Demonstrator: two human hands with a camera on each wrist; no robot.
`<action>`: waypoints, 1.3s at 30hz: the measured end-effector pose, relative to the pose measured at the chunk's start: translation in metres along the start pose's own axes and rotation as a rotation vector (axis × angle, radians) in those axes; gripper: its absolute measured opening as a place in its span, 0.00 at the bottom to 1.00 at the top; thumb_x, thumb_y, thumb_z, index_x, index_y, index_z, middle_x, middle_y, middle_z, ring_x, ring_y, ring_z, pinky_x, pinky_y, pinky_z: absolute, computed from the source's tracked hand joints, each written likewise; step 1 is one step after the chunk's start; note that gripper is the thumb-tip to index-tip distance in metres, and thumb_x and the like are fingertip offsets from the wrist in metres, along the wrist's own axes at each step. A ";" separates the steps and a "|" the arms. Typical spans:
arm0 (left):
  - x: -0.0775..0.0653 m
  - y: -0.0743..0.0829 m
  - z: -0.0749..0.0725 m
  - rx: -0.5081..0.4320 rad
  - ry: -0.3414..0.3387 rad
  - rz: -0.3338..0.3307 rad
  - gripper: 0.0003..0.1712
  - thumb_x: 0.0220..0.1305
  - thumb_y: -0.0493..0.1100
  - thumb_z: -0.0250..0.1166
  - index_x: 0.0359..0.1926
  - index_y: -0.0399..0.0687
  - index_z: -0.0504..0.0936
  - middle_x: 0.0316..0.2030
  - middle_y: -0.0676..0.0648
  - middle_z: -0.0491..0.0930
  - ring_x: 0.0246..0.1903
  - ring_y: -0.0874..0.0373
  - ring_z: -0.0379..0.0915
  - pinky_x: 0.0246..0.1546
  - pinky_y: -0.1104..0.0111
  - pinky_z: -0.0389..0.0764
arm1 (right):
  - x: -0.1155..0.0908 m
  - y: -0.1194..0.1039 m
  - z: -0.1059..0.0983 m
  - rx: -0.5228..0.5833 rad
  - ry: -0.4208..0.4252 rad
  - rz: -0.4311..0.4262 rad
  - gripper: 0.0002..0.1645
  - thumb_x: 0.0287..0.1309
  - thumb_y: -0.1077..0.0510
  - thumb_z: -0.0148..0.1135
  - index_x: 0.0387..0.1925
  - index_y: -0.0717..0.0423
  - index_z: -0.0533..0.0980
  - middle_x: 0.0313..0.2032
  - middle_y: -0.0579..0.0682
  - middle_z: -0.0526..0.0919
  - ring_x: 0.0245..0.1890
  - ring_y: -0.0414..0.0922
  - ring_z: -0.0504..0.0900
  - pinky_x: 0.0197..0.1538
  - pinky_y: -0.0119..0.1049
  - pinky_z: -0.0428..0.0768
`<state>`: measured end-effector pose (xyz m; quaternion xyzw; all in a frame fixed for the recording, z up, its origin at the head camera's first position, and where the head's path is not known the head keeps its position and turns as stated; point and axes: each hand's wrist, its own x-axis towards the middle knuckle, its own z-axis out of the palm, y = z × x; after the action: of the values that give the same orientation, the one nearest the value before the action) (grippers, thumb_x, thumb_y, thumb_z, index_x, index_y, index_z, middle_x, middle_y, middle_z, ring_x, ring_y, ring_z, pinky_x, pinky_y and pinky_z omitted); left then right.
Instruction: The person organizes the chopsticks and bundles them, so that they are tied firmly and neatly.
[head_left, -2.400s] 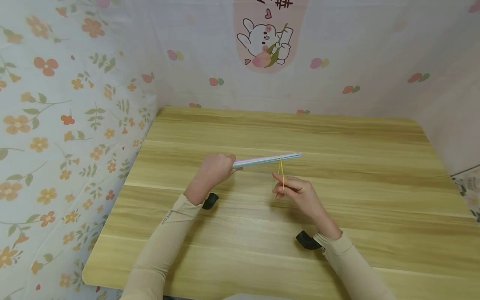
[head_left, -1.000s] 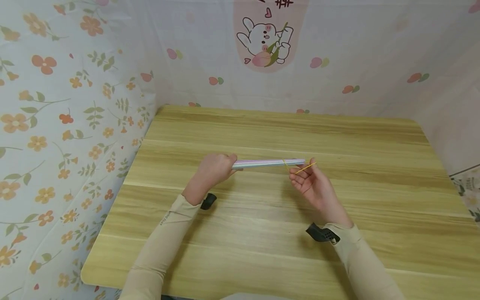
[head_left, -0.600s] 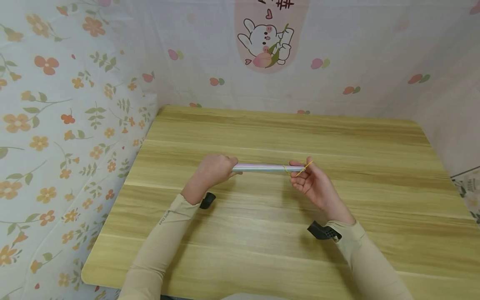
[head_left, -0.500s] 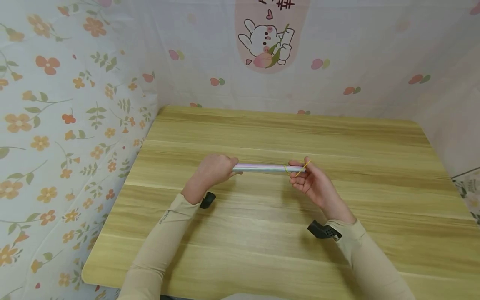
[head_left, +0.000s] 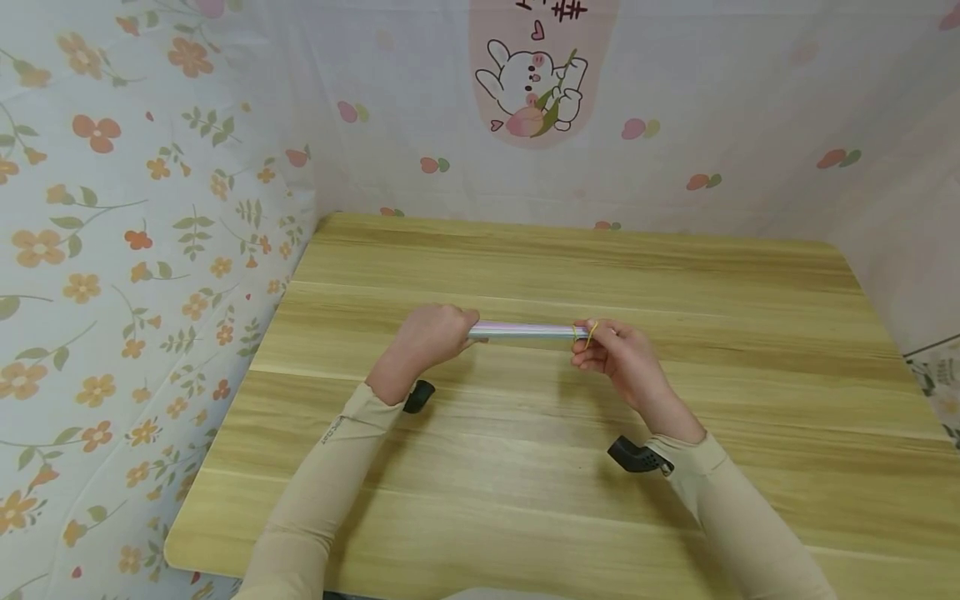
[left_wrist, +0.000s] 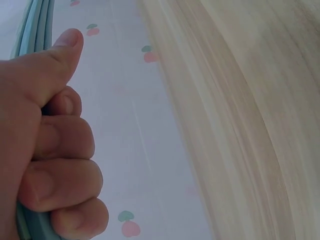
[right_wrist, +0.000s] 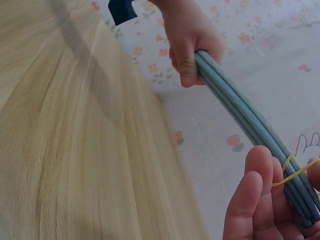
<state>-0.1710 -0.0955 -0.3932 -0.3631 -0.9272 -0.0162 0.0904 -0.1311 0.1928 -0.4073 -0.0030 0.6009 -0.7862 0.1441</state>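
Note:
My left hand (head_left: 431, 337) grips one end of a bundle of thin pastel straws (head_left: 525, 331), held level above the table. In the left wrist view its fingers curl round the blue-green straws (left_wrist: 37, 27), the thumb lying along them. At the bundle's other end, my right hand (head_left: 632, 362) holds a yellow rubber band (head_left: 592, 335) looped over its thumb and fingers. In the right wrist view, the rubber band (right_wrist: 299, 173) crosses the straws (right_wrist: 240, 107) near their ends and stretches to the fingers. Part of the right thumb is cut off at the frame's edge.
A wooden table (head_left: 480, 467) lies under both hands. Patterned cloth (head_left: 675, 108) hangs behind it and on the left side. Black wrist mounts (head_left: 637, 456) sit under both forearms.
The right hand has moved from below the bundle up to its right end. The rubber band, earlier pulled down, now loops round that end, and the fingers have drawn in closer.

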 end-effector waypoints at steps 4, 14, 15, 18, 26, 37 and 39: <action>0.001 0.001 -0.001 0.020 0.014 -0.006 0.20 0.62 0.56 0.63 0.25 0.46 0.73 0.13 0.54 0.65 0.13 0.64 0.55 0.12 0.71 0.62 | 0.000 -0.001 0.002 -0.036 0.033 -0.009 0.08 0.68 0.58 0.53 0.39 0.57 0.77 0.24 0.46 0.84 0.24 0.38 0.84 0.33 0.31 0.82; 0.003 0.004 0.001 0.023 0.014 -0.027 0.19 0.62 0.55 0.64 0.25 0.46 0.74 0.13 0.53 0.66 0.13 0.63 0.55 0.12 0.72 0.60 | 0.003 -0.002 0.004 -0.082 0.024 -0.010 0.07 0.68 0.62 0.53 0.41 0.61 0.65 0.25 0.46 0.83 0.24 0.38 0.84 0.34 0.30 0.82; 0.003 0.004 0.000 0.024 0.014 -0.027 0.19 0.62 0.55 0.64 0.25 0.46 0.74 0.14 0.53 0.67 0.13 0.63 0.56 0.12 0.72 0.60 | 0.003 -0.002 0.004 -0.077 0.020 -0.014 0.07 0.67 0.62 0.53 0.41 0.61 0.65 0.24 0.46 0.83 0.24 0.38 0.84 0.34 0.30 0.82; 0.004 0.004 0.000 0.027 0.015 -0.027 0.19 0.62 0.55 0.64 0.26 0.45 0.75 0.14 0.52 0.69 0.13 0.63 0.56 0.12 0.71 0.62 | 0.004 -0.002 0.005 -0.055 0.009 -0.022 0.07 0.67 0.63 0.53 0.41 0.60 0.63 0.25 0.46 0.83 0.24 0.39 0.84 0.35 0.31 0.82; 0.004 0.001 0.001 0.008 0.022 -0.033 0.20 0.60 0.55 0.65 0.26 0.44 0.74 0.14 0.51 0.71 0.13 0.63 0.58 0.13 0.71 0.66 | 0.004 0.001 0.004 -0.040 0.006 -0.036 0.10 0.66 0.66 0.52 0.44 0.56 0.62 0.26 0.46 0.83 0.26 0.39 0.83 0.36 0.31 0.82; 0.003 -0.004 0.000 0.033 0.002 -0.079 0.20 0.61 0.55 0.64 0.26 0.44 0.74 0.14 0.49 0.72 0.12 0.62 0.59 0.12 0.70 0.66 | -0.002 0.006 -0.004 -0.064 -0.014 -0.033 0.06 0.69 0.65 0.47 0.43 0.60 0.60 0.31 0.46 0.86 0.29 0.37 0.84 0.37 0.28 0.80; 0.002 -0.005 0.000 0.019 0.000 -0.076 0.20 0.61 0.55 0.65 0.26 0.44 0.74 0.13 0.50 0.71 0.12 0.62 0.59 0.12 0.69 0.66 | -0.003 0.007 -0.005 -0.071 -0.019 -0.028 0.04 0.70 0.65 0.45 0.43 0.59 0.61 0.31 0.46 0.86 0.30 0.37 0.84 0.38 0.28 0.80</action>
<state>-0.1762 -0.0981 -0.3927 -0.3268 -0.9404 -0.0109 0.0933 -0.1276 0.1966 -0.4149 -0.0241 0.6270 -0.7662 0.1385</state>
